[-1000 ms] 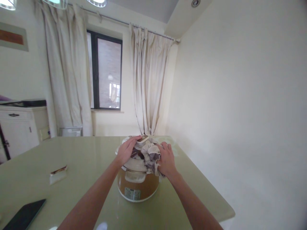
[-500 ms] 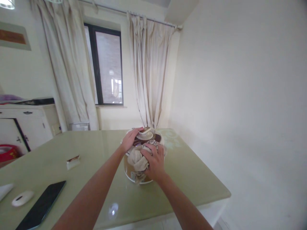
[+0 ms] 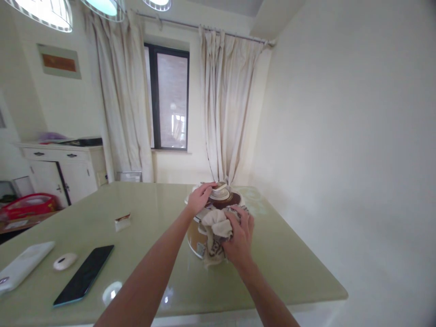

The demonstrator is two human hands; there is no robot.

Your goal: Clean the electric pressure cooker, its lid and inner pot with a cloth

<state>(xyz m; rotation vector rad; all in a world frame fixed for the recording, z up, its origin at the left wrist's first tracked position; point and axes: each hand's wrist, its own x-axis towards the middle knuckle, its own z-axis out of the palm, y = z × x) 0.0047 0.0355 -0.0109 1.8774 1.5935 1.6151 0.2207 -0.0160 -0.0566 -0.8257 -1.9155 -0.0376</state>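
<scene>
A round rice cooker (image 3: pixel 195 238) with a brown body and white lid stands on the pale green table (image 3: pixel 153 218). My left hand (image 3: pixel 199 200) rests on its lid, fingers curled over the top by the lid handle (image 3: pixel 220 191). My right hand (image 3: pixel 240 236) presses a crumpled beige and dark patterned cloth (image 3: pixel 215 229) against the cooker's front side, fingers closed round it.
On the table's left lie a black phone (image 3: pixel 84 274), a white mouse-like object (image 3: pixel 65 261), a white flat device (image 3: pixel 23 265) and a small wrapped item (image 3: pixel 122 222). A white cabinet (image 3: pixel 64 170) stands at the left, curtains (image 3: pixel 228 109) and a window behind. The table's edge is near on the right.
My right hand has dragged the cloth from the lid's top down onto the cooker's front side. My left hand stays on the lid. The view has shifted left.
</scene>
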